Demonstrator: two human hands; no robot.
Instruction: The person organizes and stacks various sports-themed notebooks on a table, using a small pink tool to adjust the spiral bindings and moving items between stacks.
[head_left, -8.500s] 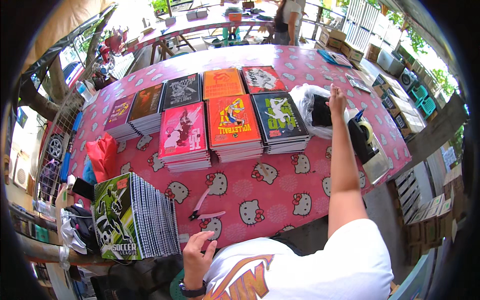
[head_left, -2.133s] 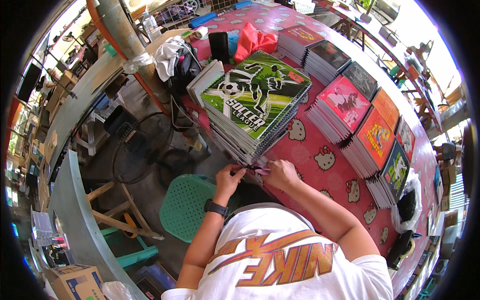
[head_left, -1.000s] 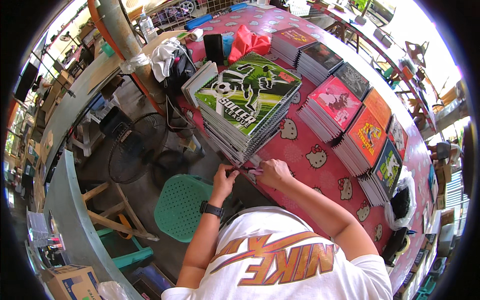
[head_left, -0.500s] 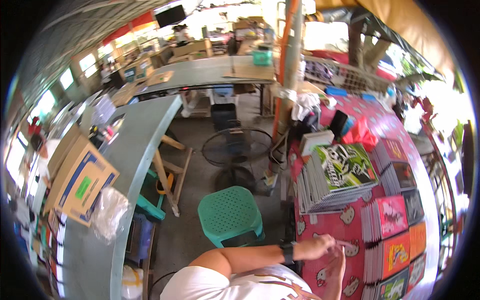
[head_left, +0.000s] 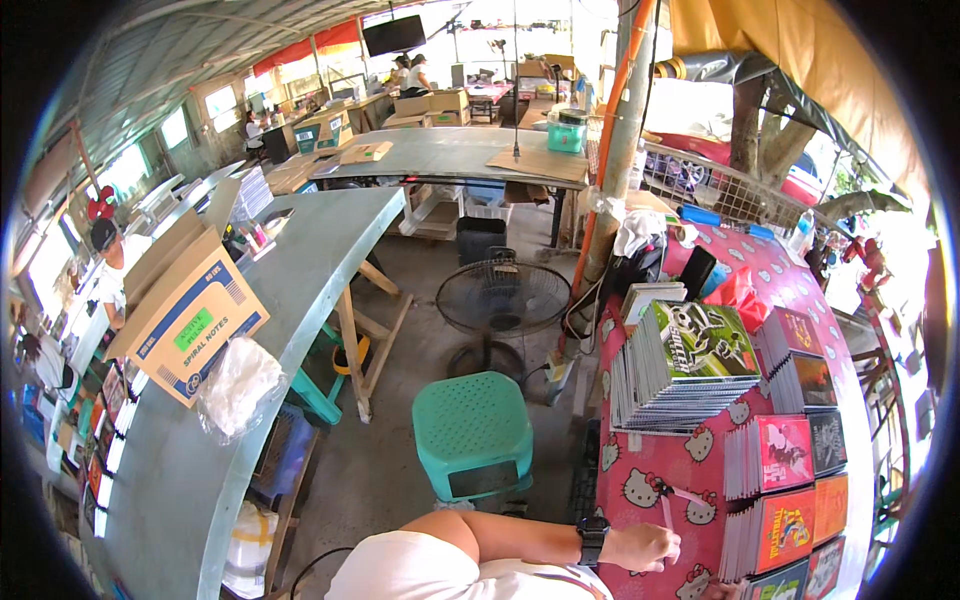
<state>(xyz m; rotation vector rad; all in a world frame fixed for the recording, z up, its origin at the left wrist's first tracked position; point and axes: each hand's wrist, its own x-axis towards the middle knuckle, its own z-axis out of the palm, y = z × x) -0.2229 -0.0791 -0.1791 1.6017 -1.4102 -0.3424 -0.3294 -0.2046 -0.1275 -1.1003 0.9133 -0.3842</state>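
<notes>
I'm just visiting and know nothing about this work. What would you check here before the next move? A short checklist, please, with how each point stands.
1. Pink-handled pliers lying on the pink tablecloth: ok.
2. Left hand apart from the pliers: cannot tell; one handle ends right by the fingers.
3. Right hand fully visible: not ok; the lower edge of the picture cuts it off.
4. Green-covered notebook stack squared up: not ok; its lower notebooks fan out.
5. Green stool upright on the floor: ok.
</notes>
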